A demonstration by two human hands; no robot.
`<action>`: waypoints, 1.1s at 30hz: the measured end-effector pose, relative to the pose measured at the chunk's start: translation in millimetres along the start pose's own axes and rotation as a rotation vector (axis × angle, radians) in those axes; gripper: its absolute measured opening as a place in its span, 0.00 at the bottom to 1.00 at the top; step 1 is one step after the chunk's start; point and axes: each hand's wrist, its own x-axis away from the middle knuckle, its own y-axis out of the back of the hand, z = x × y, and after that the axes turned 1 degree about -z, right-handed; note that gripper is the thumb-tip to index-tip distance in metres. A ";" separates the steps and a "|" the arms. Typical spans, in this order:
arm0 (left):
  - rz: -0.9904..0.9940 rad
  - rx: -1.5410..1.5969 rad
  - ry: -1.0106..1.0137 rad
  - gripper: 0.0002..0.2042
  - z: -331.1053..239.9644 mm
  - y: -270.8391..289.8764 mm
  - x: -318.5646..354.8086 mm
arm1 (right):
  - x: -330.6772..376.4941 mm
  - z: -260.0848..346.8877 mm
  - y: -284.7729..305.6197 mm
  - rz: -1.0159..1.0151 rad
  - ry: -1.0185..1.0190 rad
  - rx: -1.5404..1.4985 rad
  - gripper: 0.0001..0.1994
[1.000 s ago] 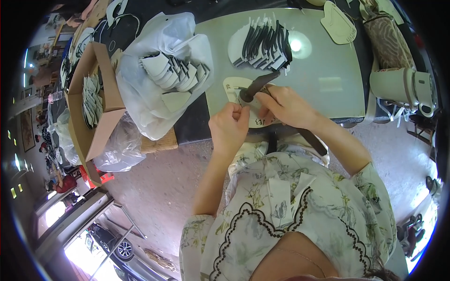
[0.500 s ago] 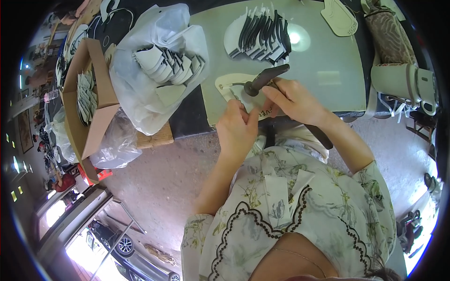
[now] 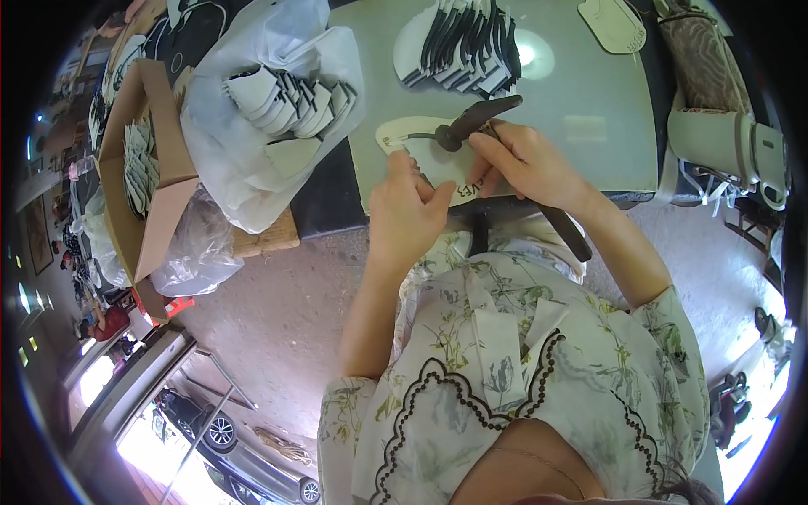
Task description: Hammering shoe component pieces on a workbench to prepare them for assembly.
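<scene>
A cream, sole-shaped template (image 3: 392, 130) with printed marks lies near the table's front edge. On it rests a white cut piece (image 3: 431, 157) with a dark strip along its far edge. My left hand (image 3: 406, 206) bears on this piece's near left side, fingers curled and thumb apart, holding it against the template. In my right hand (image 3: 523, 164) is a dark hammer (image 3: 480, 118), its head above the template's far right part and its handle (image 3: 569, 236) running back under my wrist. My right fingertips also reach the template's right side, where they hide part of it.
A stack of white-and-black pieces (image 3: 463, 46) lies farther back on the green board (image 3: 589, 101). To the left are a white plastic bag (image 3: 215, 126) bearing more pieces and a cardboard box (image 3: 172, 160). A grey-green machine part (image 3: 715, 145) and another template (image 3: 613, 25) are at right.
My left hand has shifted left and its thumb has parted from the fingers. The hammer head has tipped slightly and moved a little farther away. The whole view has shifted a bit.
</scene>
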 end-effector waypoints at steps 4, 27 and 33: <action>0.069 -0.201 0.041 0.24 -12.9 9.2 1.0 | 9.1 -0.8 4.3 -0.039 0.138 0.027 0.18; 0.089 -0.137 -0.541 0.10 2.3 19.1 -53.7 | 17.6 17.1 7.6 -0.065 0.139 1.187 0.10; -0.011 -0.197 -0.773 0.13 16.3 9.7 -49.8 | 18.2 19.9 6.3 -0.078 0.140 1.177 0.12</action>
